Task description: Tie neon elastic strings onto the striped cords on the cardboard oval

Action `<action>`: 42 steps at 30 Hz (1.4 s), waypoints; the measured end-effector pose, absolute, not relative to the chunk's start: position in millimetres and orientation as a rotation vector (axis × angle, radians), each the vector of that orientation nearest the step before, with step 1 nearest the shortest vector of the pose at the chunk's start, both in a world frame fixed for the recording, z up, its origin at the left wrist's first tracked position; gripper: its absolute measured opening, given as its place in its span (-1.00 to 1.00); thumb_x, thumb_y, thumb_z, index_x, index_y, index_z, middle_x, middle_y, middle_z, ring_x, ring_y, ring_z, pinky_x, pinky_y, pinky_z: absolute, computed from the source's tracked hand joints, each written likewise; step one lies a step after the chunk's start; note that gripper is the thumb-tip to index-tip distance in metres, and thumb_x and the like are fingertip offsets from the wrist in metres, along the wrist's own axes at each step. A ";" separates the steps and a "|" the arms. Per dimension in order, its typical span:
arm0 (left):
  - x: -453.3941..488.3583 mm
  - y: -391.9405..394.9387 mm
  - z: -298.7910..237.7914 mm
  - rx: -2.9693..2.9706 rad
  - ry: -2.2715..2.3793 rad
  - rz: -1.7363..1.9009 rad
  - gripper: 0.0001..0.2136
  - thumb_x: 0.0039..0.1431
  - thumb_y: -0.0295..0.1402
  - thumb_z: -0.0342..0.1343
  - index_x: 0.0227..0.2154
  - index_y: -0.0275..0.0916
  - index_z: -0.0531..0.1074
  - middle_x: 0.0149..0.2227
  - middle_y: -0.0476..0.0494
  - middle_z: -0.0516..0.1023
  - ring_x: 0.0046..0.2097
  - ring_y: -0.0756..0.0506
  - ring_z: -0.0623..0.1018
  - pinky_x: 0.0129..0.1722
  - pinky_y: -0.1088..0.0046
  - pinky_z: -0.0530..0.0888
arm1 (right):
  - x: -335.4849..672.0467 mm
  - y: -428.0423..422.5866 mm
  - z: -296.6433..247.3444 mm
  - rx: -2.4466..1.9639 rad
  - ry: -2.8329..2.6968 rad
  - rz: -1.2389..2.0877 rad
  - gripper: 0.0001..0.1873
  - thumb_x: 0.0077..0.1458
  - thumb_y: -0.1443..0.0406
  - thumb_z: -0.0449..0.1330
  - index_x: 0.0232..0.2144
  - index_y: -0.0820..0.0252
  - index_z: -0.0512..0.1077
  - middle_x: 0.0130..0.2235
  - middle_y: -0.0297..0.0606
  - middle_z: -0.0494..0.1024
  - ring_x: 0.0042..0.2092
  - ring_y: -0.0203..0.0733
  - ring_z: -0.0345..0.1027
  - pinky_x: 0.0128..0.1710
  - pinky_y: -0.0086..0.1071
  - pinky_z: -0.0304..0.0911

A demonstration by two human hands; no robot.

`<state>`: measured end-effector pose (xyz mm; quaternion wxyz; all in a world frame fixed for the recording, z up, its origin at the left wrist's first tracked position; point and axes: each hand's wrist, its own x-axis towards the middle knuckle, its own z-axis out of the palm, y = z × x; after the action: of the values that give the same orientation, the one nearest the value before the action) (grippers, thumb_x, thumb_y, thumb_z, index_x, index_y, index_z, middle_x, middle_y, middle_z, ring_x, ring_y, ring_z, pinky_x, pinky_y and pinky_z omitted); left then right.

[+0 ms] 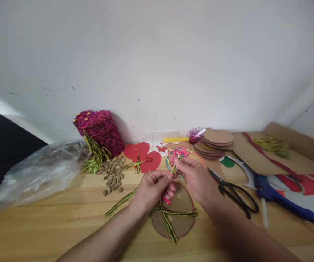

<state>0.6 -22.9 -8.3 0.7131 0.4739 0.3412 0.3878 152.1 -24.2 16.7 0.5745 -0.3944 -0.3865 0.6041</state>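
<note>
Both hands meet over the wooden table, pinching a small bundle of green and dark cord (173, 168) between them. My left hand (155, 187) is closed on the lower part, and a bit of pink string shows under its fingers. My right hand (193, 176) grips the upper part between thumb and fingers. Below them lies a round cardboard disc (182, 223) with a dark edge. Green-black cord strands (170, 227) lie across the disc, and another cord bundle (121, 202) sticks out left of my left hand. Just behind the hands is a tangle of multicoloured string (180, 152).
Black scissors (236, 193) and a blue glue gun (279, 200) lie at right, near stacked cardboard discs (214, 142). Brown shells or nuts (113, 174), a plastic bag (42, 171) and a stack of decorated magenta pieces (102, 131) are at left. Red paper shapes (148, 160) lie behind.
</note>
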 end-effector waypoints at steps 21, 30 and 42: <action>-3.2 -21.3 11.4 0.898 0.738 0.832 -0.76 0.05 -0.26 0.29 -0.35 -0.37 0.56 -0.48 -0.14 0.57 -0.54 0.03 0.54 -0.63 0.64 0.37 | 147.7 -27.5 20.3 -0.786 -0.944 1.778 -0.60 0.11 -0.05 0.21 -0.20 0.11 0.52 -0.57 -0.38 0.42 -0.55 -0.25 0.29 -0.50 -0.32 0.28; -6.8 -19.1 10.8 0.839 0.759 0.806 -0.78 0.03 -0.27 0.29 -0.33 -0.34 0.60 -0.38 -0.22 0.61 -0.41 -0.02 0.59 -0.57 0.62 0.37 | 162.4 -15.6 21.0 -0.877 -0.618 1.342 -0.74 0.06 0.06 0.31 -0.27 0.06 0.56 -0.24 -0.33 0.55 -0.27 -0.30 0.41 -0.32 -0.44 0.34; -11.9 -9.5 9.1 0.665 0.772 0.959 -0.76 -0.01 -0.26 0.35 -0.28 -0.25 0.63 -0.39 -0.10 0.56 -0.48 0.10 0.38 -0.52 0.60 0.22 | 139.7 -31.5 7.6 -1.101 -1.540 1.256 -0.83 0.13 0.19 0.24 -0.33 0.14 0.58 -0.32 -0.27 0.61 -0.25 -0.16 0.45 -0.17 -0.26 0.29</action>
<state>-11.9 -9.5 9.1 0.7650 0.3060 0.3554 0.4413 139.7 -31.5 7.6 0.4216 -0.4394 -0.6147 0.5014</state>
